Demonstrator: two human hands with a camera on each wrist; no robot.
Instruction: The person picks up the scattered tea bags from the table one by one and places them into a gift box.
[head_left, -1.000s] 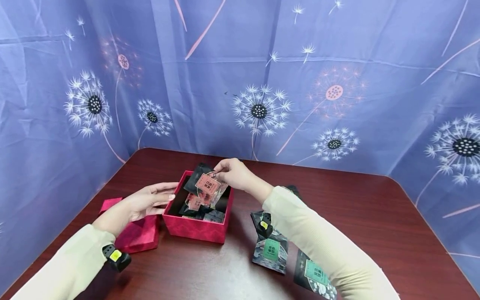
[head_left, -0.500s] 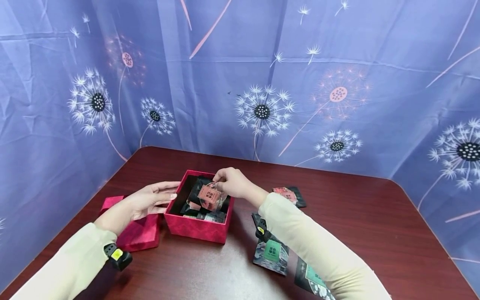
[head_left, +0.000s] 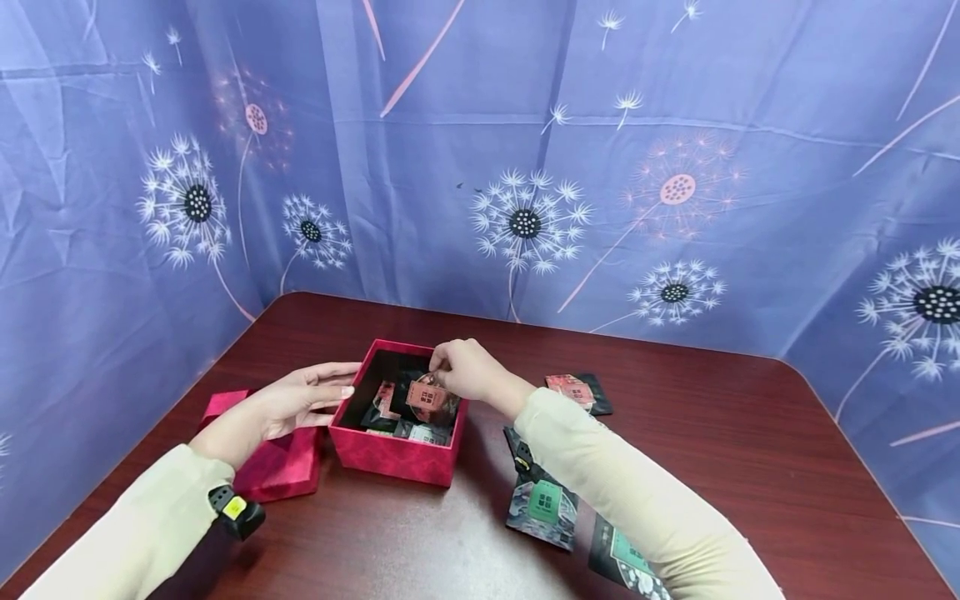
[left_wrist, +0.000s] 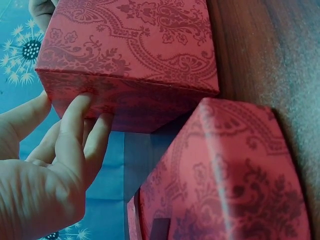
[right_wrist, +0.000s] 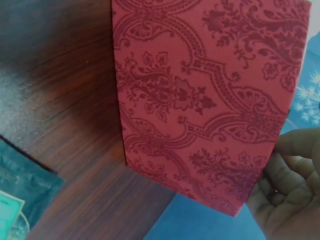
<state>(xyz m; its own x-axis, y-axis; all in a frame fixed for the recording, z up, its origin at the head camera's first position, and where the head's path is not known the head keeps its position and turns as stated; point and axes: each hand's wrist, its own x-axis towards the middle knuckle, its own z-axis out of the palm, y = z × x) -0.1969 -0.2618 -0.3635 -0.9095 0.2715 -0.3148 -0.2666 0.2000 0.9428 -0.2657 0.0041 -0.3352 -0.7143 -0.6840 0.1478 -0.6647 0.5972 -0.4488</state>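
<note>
Pinching a pink-labelled sachet [head_left: 425, 398] at its top edge, the right hand [head_left: 465, 369] is held over the far right corner of the open red box [head_left: 390, 457], the sachet partly lowered among other packets inside. The left hand [head_left: 296, 402] is laid flat, fingers straight, against the box's left wall; nothing is gripped. The box lid [head_left: 272, 467] is seen just left of the box, green-labelled sachets [head_left: 543, 503] on the table [head_left: 750, 467] near right. The sachet is judged light, thin, crinkly and somewhat slick; an edge or corner pinch is best, no squeezing needed.
</note>
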